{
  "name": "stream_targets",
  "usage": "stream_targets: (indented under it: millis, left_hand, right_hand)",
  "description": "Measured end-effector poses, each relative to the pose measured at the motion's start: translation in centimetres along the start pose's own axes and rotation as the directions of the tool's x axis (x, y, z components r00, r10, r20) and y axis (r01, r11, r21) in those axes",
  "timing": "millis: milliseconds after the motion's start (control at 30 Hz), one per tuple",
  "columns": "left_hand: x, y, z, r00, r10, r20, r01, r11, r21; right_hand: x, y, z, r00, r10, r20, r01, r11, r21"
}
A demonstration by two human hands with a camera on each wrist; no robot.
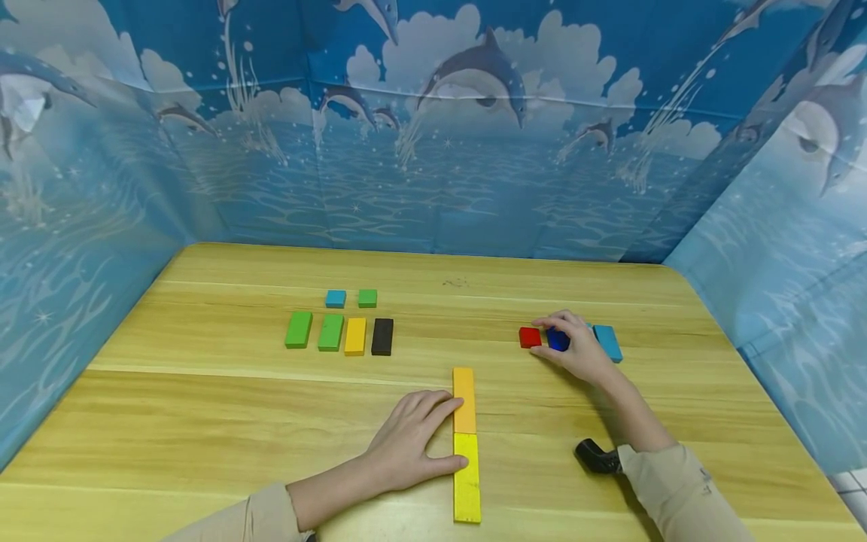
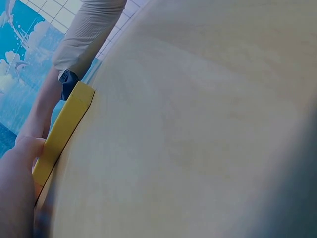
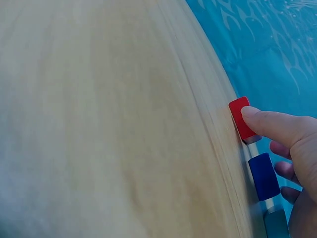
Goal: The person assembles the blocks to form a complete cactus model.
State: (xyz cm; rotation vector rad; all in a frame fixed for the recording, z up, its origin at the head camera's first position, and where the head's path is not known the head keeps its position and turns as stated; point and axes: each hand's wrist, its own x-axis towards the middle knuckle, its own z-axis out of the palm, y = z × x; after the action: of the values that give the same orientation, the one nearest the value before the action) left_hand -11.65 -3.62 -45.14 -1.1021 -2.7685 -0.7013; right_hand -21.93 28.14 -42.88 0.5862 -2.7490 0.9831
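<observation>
An orange block [image 1: 464,384] and a yellow block [image 1: 467,493] lie end to end in a line at the front middle of the table. My left hand [image 1: 409,444] rests on them from the left, index fingertip on the orange block and thumb on the yellow one. To the right, my right hand [image 1: 584,352] pinches a small red block [image 1: 528,338] between thumb and index finger, at the table surface. In the right wrist view the thumb covers part of the red block [image 3: 239,121]. Under the hand sits a dark blue block [image 3: 264,177], beside the red one.
Right of the right hand lies a light blue block [image 1: 608,344]. At the back left are a small blue block [image 1: 336,299], a small green block [image 1: 367,299], two larger green blocks, a yellow block [image 1: 355,336] and a black block [image 1: 382,336]. Dolphin-print cloth [image 1: 433,188] borders the table.
</observation>
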Motion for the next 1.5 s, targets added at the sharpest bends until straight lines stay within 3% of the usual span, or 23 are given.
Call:
stream_targets:
  millis: [933, 1167, 1300, 1500]
  left_hand:
    - [0.0, 0.1, -0.1, 1.000, -0.002, 0.009, 0.002, 1.000, -0.001]
    - [0.0, 0.1, 0.0, 1.000, -0.001, 0.007, 0.001, 1.000, 0.005]
    - [0.0, 0.1, 0.0, 1.000, 0.000, 0.007, 0.000, 1.000, 0.007]
    - [0.0, 0.1, 0.0, 1.000, -0.003, 0.011, 0.003, 1.000, 0.006]
  right_hand:
    - [0.2, 0.2, 0.1, 0.999, 0.032, 0.022, -0.031, 0.998, -0.050]
    - [0.5, 0.2, 0.3, 1.000, -0.006, 0.009, 0.007, 0.999, -0.033]
    - [1.0, -0.2, 0.5, 0.999, -0.048, -0.011, 0.048, 0.999, -0.010]
    - [1.8, -2.1, 1.3, 0.999, -0.045, 0.009, 0.045, 0.998, 0.040]
